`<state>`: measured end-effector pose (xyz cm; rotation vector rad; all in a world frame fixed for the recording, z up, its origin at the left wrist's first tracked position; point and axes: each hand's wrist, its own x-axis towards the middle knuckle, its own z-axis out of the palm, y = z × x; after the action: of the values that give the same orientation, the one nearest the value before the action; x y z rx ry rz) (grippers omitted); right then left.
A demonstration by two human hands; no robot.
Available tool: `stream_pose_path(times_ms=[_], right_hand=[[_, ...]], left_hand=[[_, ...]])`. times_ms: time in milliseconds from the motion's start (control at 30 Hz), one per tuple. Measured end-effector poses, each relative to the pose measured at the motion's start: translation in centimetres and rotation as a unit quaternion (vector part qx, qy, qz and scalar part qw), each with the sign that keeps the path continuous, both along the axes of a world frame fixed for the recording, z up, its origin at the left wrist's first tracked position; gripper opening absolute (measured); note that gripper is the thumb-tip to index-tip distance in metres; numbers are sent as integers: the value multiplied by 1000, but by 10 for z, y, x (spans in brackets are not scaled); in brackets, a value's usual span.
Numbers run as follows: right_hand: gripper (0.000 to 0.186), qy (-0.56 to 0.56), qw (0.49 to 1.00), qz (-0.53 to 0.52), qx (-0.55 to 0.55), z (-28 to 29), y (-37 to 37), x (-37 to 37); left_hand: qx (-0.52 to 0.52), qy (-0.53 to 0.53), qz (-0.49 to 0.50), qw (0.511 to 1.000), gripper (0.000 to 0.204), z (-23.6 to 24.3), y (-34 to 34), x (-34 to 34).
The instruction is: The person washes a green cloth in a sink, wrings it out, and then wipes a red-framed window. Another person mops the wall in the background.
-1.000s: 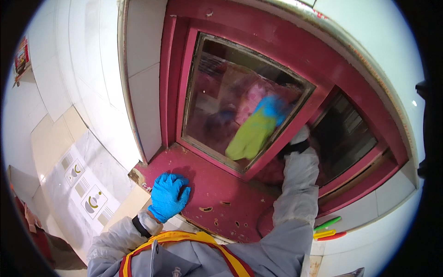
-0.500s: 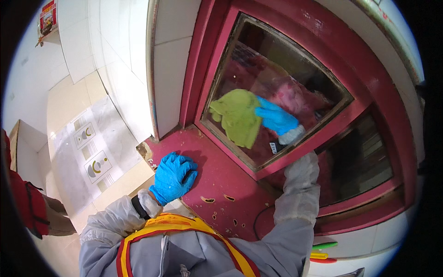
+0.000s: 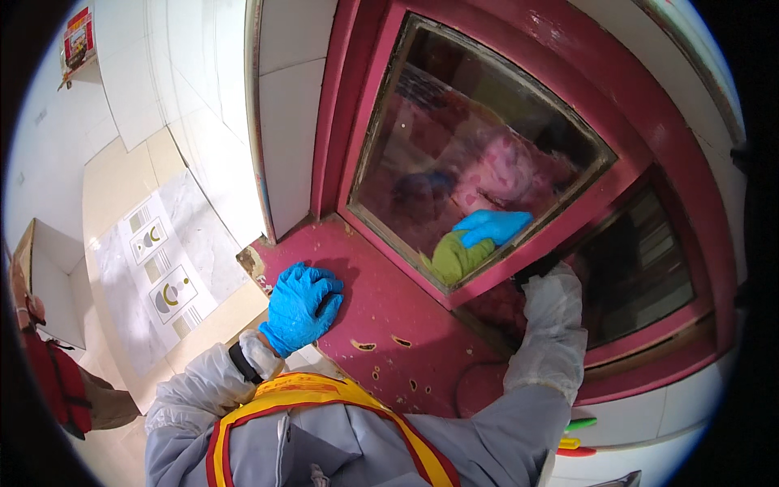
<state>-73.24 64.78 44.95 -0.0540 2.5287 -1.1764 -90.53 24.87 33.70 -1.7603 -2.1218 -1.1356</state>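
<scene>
In a blue glove, my left hand (image 3: pixel 302 308) leans on the worn dark-red sill (image 3: pixel 389 308), its fingers loosely bent and apart with nothing in them. My right arm reaches round the frame of the open red window sash (image 3: pixel 369 166), and its gloved hand (image 3: pixel 497 226) shows through the glass pane (image 3: pixel 487 105). That hand is closed on a bunched green cloth (image 3: pixel 456 260), pressed to the far side of the pane near its lower corner. The frame hides my right wrist.
A second window pane (image 3: pixel 641 268) stands on the right. White tiled wall (image 3: pixel 296 130) flanks the opening. To the left a patterned mat (image 3: pixel 158 268) lies on the floor, near a person's red garment (image 3: pixel 61 390). Coloured handles (image 3: pixel 576 442) show at lower right.
My right hand has brought the green cloth down the pane toward its lower corner, and the cloth is now more bunched. My left hand stays on the sill.
</scene>
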Motion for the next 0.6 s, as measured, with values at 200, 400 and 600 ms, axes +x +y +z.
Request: stream_pose_path(times_ms=[200, 400, 600], right_hand=[[38, 173, 953, -147, -202, 58, 6, 22], [40, 19, 945, -165, -281, 8, -37, -16], [41, -40, 981, -188, -23, -46, 0, -12]], left_hand=[[-2, 1, 3, 1000, 20, 0, 1, -1], [-6, -5, -2, 1000, 20, 0, 0, -1], [23, -3, -15, 1000, 18, -6, -2, -5]])
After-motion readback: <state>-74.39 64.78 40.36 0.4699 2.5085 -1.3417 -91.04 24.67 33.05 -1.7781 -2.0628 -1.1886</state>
